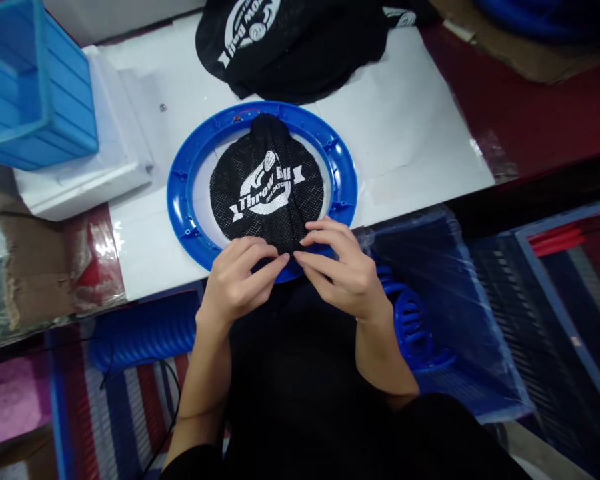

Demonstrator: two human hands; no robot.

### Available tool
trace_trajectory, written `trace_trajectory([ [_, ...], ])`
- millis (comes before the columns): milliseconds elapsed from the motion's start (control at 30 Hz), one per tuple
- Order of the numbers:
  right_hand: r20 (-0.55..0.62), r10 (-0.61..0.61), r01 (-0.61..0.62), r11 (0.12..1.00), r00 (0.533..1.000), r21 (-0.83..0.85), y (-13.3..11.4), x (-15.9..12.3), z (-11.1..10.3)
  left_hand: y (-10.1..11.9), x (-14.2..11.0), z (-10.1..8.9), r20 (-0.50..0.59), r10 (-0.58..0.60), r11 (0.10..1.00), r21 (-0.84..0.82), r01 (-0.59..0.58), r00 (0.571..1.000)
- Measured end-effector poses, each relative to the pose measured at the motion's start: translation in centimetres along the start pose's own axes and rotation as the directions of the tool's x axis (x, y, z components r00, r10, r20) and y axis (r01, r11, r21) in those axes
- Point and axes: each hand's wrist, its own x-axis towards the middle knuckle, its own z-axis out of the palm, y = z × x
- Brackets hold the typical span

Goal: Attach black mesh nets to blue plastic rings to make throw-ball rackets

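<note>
A blue plastic ring lies on the white-covered table. Inside it is a black mesh cloth with a white "Throw Ball" print, its near edge reaching over the ring's near rim. My left hand pinches the cloth's near edge between thumb and fingers. Close beside it, my right hand has its thumb and index finger at the same edge, its other fingers curved above the rim. The near part of the ring is partly hidden by both hands. A small red wire shows at the ring's far side.
More printed black mesh cloths are heaped beyond the ring. A light blue bin stands on a white foam block at left. Below the table's front edge are a blue crate with blue plastic parts and a stack of blue rings.
</note>
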Motion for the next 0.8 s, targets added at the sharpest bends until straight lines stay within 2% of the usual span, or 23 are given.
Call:
trace_trajectory([
  [567, -0.034, -0.002, 0.003, 0.999, 0.999, 0.038, 0.31, 0.09, 0.38, -0.18, -0.21, 0.25, -0.035, 0.026, 1.0, 0.014, -0.026, 0.999],
  [800, 0.019, -0.013, 0.013, 1.0, 1.0, -0.005, 0.08, 0.31, 0.08, 0.02, 0.08, 0.07, -0.001, 0.03, 0.999, 0.041, -0.03, 1.0],
])
